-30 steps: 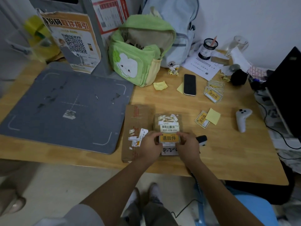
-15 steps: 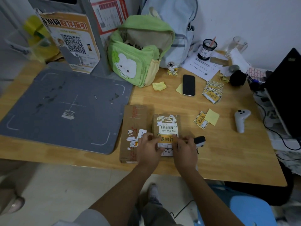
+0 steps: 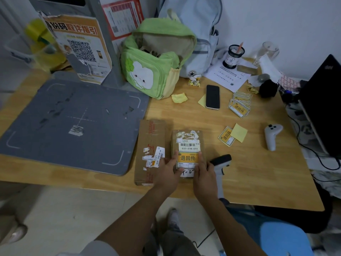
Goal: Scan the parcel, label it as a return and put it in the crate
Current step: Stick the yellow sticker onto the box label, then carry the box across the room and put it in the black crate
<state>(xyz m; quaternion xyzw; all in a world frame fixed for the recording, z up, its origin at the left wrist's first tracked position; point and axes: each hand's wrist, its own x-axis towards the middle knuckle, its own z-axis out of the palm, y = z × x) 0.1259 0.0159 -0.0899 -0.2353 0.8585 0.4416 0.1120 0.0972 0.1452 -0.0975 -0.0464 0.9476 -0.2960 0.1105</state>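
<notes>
A small brown parcel (image 3: 187, 139) lies near the table's front edge, with a barcode label and a yellow return label (image 3: 187, 158) on its top. My left hand (image 3: 167, 172) rests flat on the parcel's left side, fingers at the label's left edge. My right hand (image 3: 203, 172) presses the label's right edge with its fingers. Neither hand grips anything. A handheld scanner (image 3: 220, 163) lies just right of my right hand. No crate is in view.
A longer cardboard box (image 3: 149, 143) lies left of the parcel, beside a grey scanning mat (image 3: 73, 122). Spare return labels (image 3: 239, 106), sticky notes (image 3: 239, 132), a phone (image 3: 212, 97), a white controller (image 3: 272, 135), a green backpack (image 3: 153, 67) and a laptop (image 3: 321, 100) crowd the table.
Both hands have slid a little toward me along the return label, still pressing it onto the parcel. The parcel has stayed in place.
</notes>
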